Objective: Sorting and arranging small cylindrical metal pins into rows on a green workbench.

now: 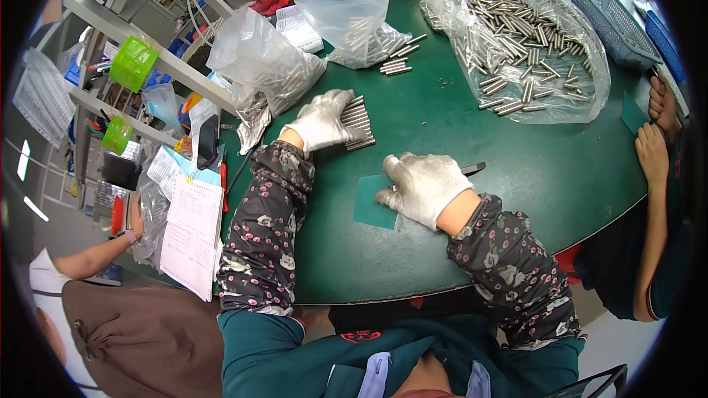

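Hands: left hand (324, 119), white-gloved, spread along the left side of the pin row; right hand (428, 186), likewise gloved, is curled with a fingertip at the green sheet. Cannot tell whether it pinches anything.

In descending size:

Desk (516, 195): smooth, dark green, curved near edge. Judged risk: round pins could roll across it if knocked.

Large open bag (586, 99): at the desk's far right, wrinkled clear film around a jumbled metal heap. A tug on the film would probably spill some.

Two standing bags (254, 40) (343, 0): cloudy, slack plastic, pins at the bottom. Either could slump if bumped.

Green sheet (372, 203): flat, straight-edged, partly under the right hand; might slide or crease if dragged.

Pin row (358, 124): on the desk beside the left hand; slim, shiny grey cylinders, side by side. A sideways push from the glove would likely break the alignment.

Loose pins (397, 66): same metal, beside the farther bag, unrestrained.
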`<act>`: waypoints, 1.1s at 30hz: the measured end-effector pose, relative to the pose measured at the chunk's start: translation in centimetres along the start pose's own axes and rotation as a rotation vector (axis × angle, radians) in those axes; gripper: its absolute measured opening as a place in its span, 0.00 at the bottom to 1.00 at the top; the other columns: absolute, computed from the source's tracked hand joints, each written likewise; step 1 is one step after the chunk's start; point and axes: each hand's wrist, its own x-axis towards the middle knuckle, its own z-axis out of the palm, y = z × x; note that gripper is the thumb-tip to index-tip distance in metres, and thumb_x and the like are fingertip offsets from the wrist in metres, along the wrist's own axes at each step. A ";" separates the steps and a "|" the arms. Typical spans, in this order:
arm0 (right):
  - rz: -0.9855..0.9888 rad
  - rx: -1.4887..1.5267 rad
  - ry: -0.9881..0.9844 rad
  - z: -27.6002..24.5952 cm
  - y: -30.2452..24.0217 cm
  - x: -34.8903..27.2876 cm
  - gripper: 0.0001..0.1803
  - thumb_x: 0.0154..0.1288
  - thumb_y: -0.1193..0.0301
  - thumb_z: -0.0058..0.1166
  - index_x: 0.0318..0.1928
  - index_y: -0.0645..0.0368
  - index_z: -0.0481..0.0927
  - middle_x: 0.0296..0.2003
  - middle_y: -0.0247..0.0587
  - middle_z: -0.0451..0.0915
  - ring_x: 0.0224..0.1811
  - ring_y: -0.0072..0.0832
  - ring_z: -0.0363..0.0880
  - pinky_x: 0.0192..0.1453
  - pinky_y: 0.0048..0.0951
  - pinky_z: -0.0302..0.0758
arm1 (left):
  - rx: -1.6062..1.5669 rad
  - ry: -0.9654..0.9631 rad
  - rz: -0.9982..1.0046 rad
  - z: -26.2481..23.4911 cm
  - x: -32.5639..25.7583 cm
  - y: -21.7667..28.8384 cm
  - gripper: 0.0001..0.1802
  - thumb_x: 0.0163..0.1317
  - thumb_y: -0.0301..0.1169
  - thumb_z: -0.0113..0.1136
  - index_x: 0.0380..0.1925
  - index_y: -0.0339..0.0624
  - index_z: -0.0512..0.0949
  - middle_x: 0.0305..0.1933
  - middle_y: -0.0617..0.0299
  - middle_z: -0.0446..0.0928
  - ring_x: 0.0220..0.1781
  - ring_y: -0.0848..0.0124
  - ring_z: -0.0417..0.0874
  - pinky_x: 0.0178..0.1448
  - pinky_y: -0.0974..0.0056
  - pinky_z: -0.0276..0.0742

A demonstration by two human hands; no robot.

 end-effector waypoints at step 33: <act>0.203 -0.123 -0.084 -0.5 0.7 0.4 0.25 0.48 0.55 0.57 0.48 0.49 0.75 0.35 0.42 0.78 0.36 0.37 0.78 0.40 0.35 0.74 | 0.128 -0.057 -0.021 0.2 -4.3 1.9 0.46 0.37 0.46 0.67 0.56 0.36 0.62 0.62 0.51 0.59 0.59 0.55 0.65 0.61 0.61 0.63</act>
